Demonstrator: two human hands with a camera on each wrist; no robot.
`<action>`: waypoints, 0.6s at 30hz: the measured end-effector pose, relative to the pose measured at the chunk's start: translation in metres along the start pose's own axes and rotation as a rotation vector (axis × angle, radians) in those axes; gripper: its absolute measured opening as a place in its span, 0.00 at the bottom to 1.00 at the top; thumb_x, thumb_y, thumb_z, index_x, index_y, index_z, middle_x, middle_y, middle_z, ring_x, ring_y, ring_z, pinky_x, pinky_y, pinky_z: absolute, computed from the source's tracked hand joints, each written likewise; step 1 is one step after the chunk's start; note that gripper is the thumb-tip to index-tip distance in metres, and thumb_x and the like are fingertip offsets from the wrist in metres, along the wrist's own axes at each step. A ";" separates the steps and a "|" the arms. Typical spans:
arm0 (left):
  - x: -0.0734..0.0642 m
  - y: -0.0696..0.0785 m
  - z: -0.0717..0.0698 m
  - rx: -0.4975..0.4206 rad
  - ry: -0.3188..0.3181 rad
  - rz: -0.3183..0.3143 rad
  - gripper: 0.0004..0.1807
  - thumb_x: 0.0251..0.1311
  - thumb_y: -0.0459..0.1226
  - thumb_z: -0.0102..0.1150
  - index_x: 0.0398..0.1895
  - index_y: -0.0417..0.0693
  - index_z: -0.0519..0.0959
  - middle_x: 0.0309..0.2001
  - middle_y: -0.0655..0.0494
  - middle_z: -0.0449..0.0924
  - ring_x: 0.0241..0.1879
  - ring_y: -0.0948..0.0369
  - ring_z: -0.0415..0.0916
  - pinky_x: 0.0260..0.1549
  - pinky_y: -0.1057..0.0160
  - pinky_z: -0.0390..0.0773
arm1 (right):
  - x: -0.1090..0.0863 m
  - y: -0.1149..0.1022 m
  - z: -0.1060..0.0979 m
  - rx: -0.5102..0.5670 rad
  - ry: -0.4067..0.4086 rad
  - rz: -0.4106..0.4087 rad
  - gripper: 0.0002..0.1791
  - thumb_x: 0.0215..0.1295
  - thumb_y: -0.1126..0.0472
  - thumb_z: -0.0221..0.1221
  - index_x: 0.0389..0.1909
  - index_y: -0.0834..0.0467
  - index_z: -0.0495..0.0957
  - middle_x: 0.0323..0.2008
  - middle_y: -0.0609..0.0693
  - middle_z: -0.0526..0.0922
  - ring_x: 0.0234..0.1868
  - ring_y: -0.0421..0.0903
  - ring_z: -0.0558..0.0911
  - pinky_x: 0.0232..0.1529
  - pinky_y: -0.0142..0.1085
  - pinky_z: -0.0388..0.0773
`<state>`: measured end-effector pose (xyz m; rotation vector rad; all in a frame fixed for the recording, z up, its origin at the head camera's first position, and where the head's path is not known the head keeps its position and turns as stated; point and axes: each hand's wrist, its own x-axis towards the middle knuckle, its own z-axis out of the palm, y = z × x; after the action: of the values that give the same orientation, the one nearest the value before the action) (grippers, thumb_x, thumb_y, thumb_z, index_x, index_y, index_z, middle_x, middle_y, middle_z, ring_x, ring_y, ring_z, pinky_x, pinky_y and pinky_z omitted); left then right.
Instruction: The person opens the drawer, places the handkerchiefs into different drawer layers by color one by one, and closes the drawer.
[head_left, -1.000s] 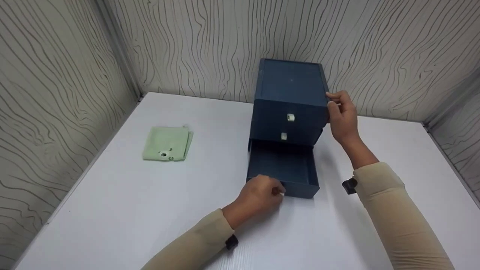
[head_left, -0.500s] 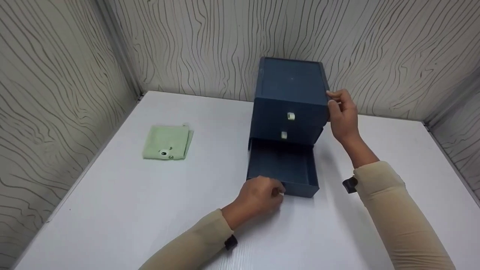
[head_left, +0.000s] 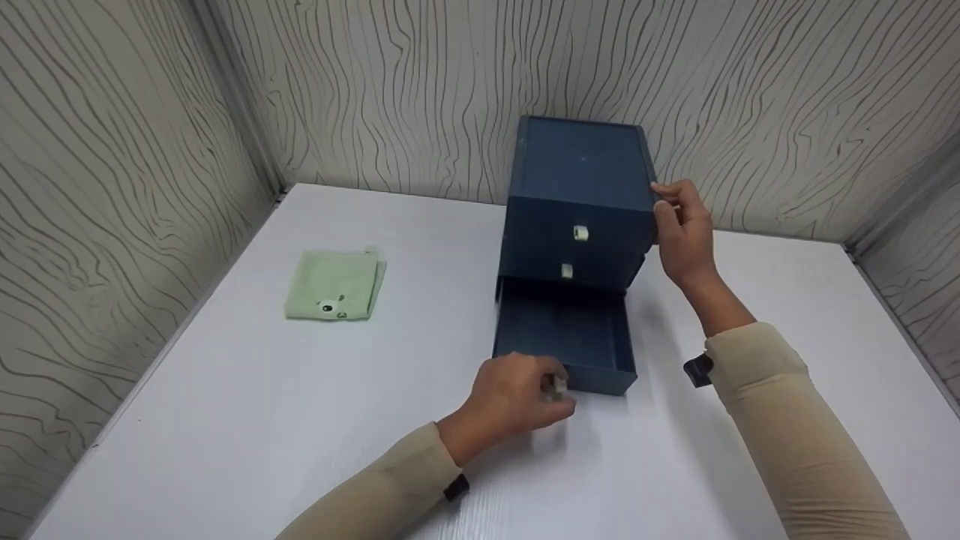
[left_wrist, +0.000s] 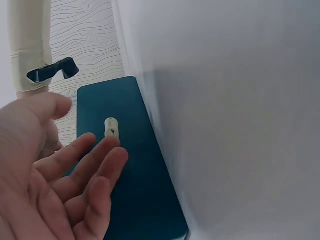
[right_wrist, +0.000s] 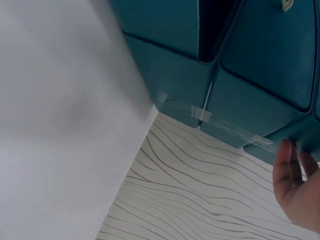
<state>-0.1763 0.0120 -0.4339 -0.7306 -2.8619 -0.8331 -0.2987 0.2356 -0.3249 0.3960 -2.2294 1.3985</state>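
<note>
One dark-blue, boxy plastic cabinet (head_left: 585, 161), matching bottom drawer (head_left: 559, 330) extended in front. Left hand (head_left: 514, 397) slack, fingers ungripped beside drawer's cream tab handle (left_wrist: 111, 127). Right hand (head_left: 686, 236), fingers relaxed, touches cabinet's right side.

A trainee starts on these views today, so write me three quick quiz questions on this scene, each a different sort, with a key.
1. Multiple choice: which level of the cabinet is pulled out?
A) top
B) middle
C) bottom
2. True or false: the right hand touches the cabinet.
3. Fill in the blank: in the head view, the green cloth lies on the table to the ____ of the cabinet.

Key:
1: C, the bottom drawer
2: True
3: left
</note>
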 end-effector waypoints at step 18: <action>0.002 0.001 -0.017 -0.090 0.198 0.191 0.26 0.50 0.61 0.61 0.51 0.63 0.80 0.49 0.67 0.80 0.48 0.66 0.75 0.43 0.66 0.77 | 0.000 0.001 0.000 -0.011 0.012 -0.019 0.18 0.69 0.63 0.42 0.51 0.70 0.71 0.22 0.41 0.71 0.20 0.36 0.69 0.25 0.26 0.71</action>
<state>-0.1786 0.0048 -0.4184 -0.8622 -2.5496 -0.9523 -0.2995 0.2358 -0.3258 0.4033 -2.2170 1.3751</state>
